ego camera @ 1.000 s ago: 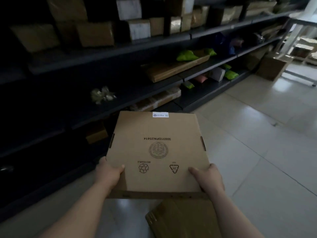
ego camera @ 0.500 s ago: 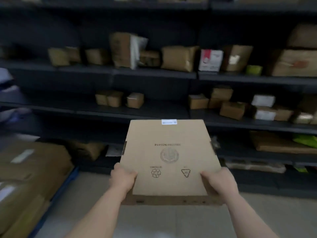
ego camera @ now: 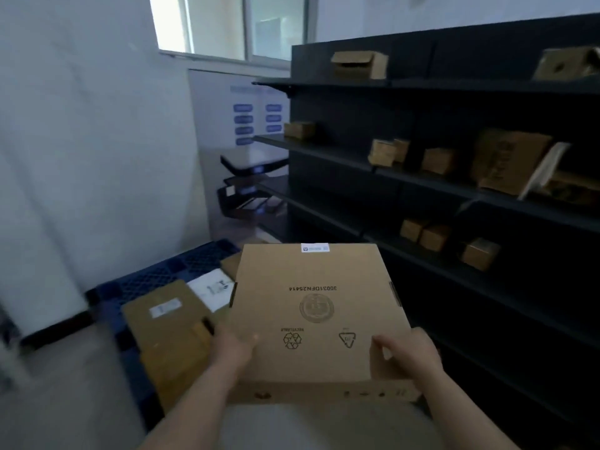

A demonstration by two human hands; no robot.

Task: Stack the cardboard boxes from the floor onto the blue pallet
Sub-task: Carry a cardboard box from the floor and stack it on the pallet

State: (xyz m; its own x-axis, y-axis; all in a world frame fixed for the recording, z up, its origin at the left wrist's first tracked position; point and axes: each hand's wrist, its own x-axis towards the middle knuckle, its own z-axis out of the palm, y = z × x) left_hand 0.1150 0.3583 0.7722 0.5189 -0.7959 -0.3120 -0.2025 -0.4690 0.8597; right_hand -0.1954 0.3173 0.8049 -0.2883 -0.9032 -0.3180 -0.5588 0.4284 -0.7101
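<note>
I hold a flat square cardboard box (ego camera: 316,306) level in front of me, printed with a recycling mark and a round seal. My left hand (ego camera: 232,347) grips its near left corner and my right hand (ego camera: 404,354) grips its near right corner. Beyond and to the left lies the blue pallet (ego camera: 156,277) on the floor by the wall. Several cardboard boxes (ego camera: 165,319) lie on it, one with a white label. The held box hangs above the pallet's right side and hides part of it.
Dark metal shelving (ego camera: 422,190) with small cardboard boxes runs along the right. A white wall (ego camera: 81,157) stands at the left, a window (ego camera: 233,24) above. A dark stacked rack (ego camera: 250,186) sits in the far corner behind the pallet.
My view has swung left from the shelves to the corner, bringing the blue pallet and its boxes into sight. The box stays in both hands, held the same way.
</note>
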